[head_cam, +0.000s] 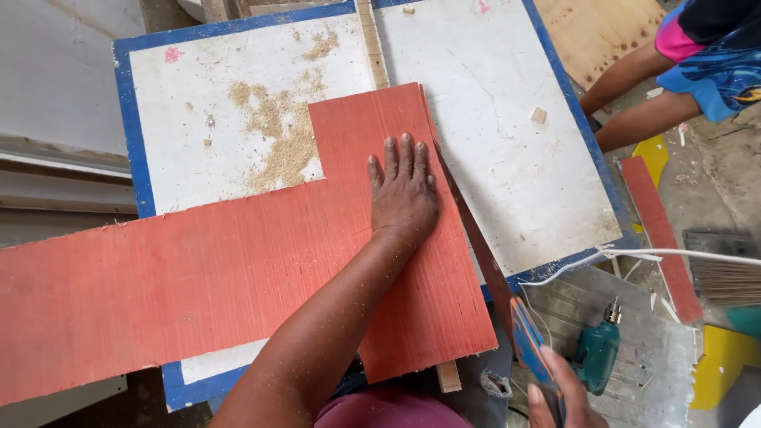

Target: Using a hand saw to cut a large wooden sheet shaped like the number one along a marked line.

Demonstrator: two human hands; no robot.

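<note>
Red plywood board [238,261] lies under your left hand [403,192], palm flat, fingers spread open. Your right hand [559,392] grips a handsaw [507,305] along the board's right edge; a teal drill [596,353] sits just beyond it.

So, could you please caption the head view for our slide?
Left hand pressing a red board flat while the right hand saws along its edge.

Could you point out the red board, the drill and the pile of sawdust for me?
red board [222,269]: head view, on its flat face left of the forearm.
drill [596,353]: head view, on its teal body.
sawdust [281,147]: head view, middle of the tan heap.
</note>
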